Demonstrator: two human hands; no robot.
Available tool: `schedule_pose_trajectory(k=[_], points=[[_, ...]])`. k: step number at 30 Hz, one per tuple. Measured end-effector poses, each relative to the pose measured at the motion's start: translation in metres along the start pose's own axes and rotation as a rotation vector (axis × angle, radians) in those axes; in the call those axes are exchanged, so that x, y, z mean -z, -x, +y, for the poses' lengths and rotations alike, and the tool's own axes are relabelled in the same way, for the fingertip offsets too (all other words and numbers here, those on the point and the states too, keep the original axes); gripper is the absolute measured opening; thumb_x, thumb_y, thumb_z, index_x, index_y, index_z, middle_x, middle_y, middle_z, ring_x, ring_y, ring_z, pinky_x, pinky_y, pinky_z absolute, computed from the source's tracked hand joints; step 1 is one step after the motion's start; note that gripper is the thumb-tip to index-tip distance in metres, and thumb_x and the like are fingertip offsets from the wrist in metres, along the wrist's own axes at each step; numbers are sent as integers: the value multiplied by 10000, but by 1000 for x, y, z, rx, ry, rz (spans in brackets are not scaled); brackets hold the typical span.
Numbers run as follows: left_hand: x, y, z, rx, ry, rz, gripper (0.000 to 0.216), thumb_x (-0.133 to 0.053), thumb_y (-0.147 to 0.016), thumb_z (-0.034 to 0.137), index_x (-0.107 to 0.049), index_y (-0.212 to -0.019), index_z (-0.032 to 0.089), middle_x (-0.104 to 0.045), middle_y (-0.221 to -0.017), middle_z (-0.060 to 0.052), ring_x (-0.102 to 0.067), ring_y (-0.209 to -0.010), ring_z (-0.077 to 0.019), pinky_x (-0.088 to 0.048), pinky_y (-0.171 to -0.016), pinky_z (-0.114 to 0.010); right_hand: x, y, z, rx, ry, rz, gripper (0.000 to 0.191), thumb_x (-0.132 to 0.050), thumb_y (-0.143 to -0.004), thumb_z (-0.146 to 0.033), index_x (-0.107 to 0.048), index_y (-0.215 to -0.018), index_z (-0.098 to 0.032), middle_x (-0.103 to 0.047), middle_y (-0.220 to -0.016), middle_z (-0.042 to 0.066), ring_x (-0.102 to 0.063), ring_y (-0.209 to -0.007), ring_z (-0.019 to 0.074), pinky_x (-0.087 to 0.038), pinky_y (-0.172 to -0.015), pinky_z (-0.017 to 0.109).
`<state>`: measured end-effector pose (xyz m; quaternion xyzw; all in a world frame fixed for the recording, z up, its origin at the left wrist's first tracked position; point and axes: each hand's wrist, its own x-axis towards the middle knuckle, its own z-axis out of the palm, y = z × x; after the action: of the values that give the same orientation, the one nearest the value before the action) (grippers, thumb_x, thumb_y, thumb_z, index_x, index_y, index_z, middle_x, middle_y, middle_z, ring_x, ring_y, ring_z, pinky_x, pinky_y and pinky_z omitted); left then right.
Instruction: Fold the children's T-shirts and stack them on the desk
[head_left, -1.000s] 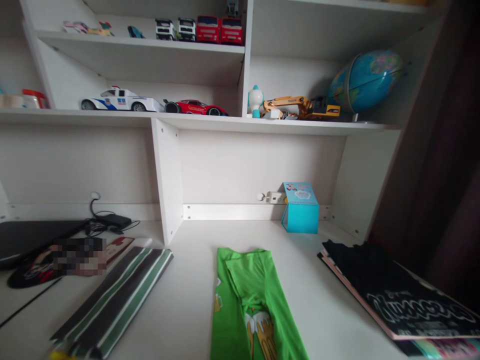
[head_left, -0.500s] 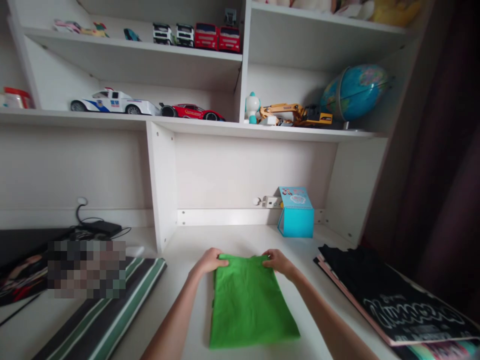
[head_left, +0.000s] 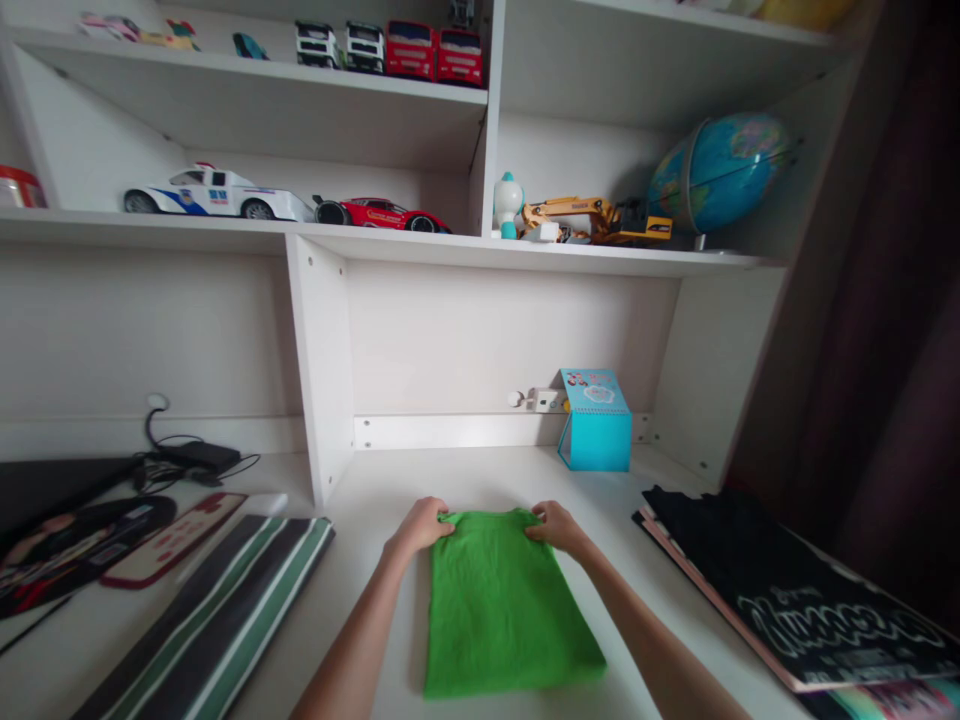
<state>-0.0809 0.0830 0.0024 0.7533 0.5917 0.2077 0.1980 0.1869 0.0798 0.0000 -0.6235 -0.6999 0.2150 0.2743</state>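
Observation:
A bright green folded garment (head_left: 510, 610) lies flat on the white desk (head_left: 390, 640) in front of me, its far edge the narrower one. My left hand (head_left: 421, 527) pinches its far left corner between thumb and fingers. At the far right corner, my right hand (head_left: 556, 527) grips the cloth the same way. Left of my arms is a folded striped cloth (head_left: 217, 610) in grey, green and white. To the right lies a stack of folded clothes with a black printed one (head_left: 795, 590) on top.
A turquoise desk calendar (head_left: 598, 440) stands at the back by a wall socket (head_left: 546, 401). Shelves above carry a white toy police car (head_left: 214, 195), a red toy car (head_left: 382, 214), a yellow toy excavator (head_left: 600, 218) and a globe (head_left: 724, 170). A black adapter with cables (head_left: 199, 456) sits at left.
The view has shifted slightly, so the shelves sit a little higher. Both hands keep their hold on the green garment's far corners, and it has barely moved.

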Motion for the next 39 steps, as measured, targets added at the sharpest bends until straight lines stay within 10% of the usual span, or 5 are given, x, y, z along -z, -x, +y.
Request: schedule_pose_trajectory(k=[9,13,18,31,39], points=[[83,36,85,-375,293,357,303,-520,-776,323,-581,-1039,188,-604,-1076,-58,-540,-992,-193,-404,-861,-261,110,43,-58,273,-26,363,244,-530,-748,-314,-570,-933,-160,-620,-921,52,-560,-841,174,-423,-756,262],[107,58,96,-431,338,127,376,-533,-749,291,-553,-1111,193,-610,-1069,-38,-544,-993,-174,-401,-874,-254,132,119,-74,452,21,369,196,-523,-784,-355,-567,-909,-210,-624,-904,45,-574,-817,168,-449,-743,269],[98,54,68,-71,83,-166,579,-645,-601,256,-554,-1166,168,-643,-1026,-82,-593,-929,-219,-439,-810,-280,112,163,-49,415,46,-143,256,-511,-816,-384,-591,-1037,-281,-669,-922,5,-619,-846,149,-475,-765,238],[-37,110,179,-464,-441,-403,602,-626,-687,313,-473,-1246,151,-453,-1293,-191,-438,-1144,-354,-199,-973,-616,44,118,26,170,321,32,286,-452,-780,-209,-584,-1034,-193,-590,-1096,99,-551,-1009,228,-403,-876,339],[28,82,133,-48,-568,-156,424,-493,-677,29,-602,-1067,154,-608,-1061,-185,-551,-1001,-340,-390,-830,-527,84,163,-19,131,0,-263,236,-384,-837,-301,-593,-784,-205,-646,-668,5,-596,-587,131,-397,-541,210]])
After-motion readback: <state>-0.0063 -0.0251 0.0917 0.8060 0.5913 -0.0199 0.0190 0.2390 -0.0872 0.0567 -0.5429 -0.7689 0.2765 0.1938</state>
